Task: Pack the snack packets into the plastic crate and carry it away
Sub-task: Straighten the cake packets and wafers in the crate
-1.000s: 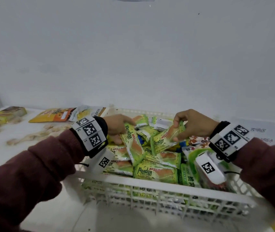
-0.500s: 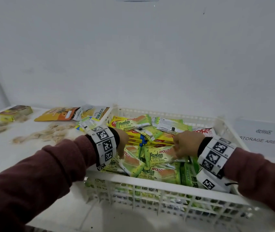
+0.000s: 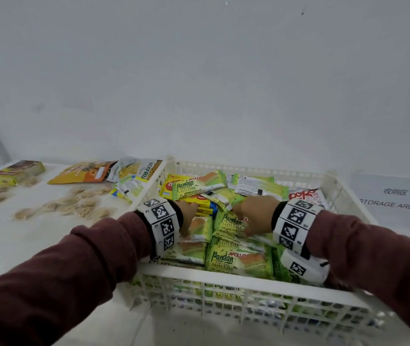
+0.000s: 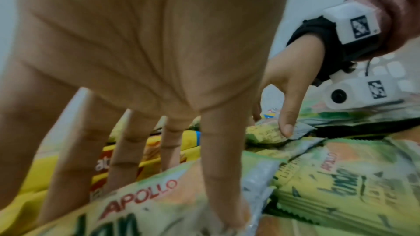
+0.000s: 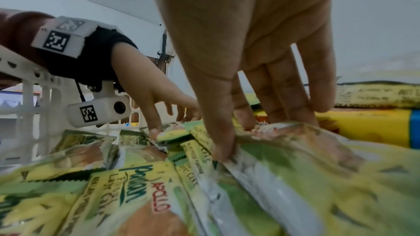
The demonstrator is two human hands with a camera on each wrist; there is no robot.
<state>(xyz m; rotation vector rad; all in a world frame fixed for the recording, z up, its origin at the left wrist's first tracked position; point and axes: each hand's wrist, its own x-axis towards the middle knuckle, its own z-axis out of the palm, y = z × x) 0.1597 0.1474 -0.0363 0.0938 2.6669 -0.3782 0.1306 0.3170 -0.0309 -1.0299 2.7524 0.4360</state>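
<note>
A white plastic crate [image 3: 223, 275] stands on the white table, filled with several green Pandan cake packets, yellow packets and a red-and-white one. My left hand [image 3: 189, 216] reaches down into its left half and pinches a Pandan packet [image 4: 141, 209], thumb in front and straight fingers behind its edge. My right hand [image 3: 253, 216] is in the middle of the crate. It pinches another Pandan packet [image 5: 295, 159] the same way, thumb on the near seam. Both packets lie low on the pile.
Left of the crate on the table lie a few loose packets [image 3: 129, 188], an orange pouch [image 3: 84, 172], a jackfruit pouch [image 3: 136, 168], a yellow box [image 3: 16, 171] and scattered tan snacks [image 3: 74, 206]. A "STORAGE AREA" sign [image 3: 393, 198] lies at the right. A white wall stands close behind.
Both hands have come down from above the crate and laid their Pandan packets onto the pile. The head view has moved closer over the crate.
</note>
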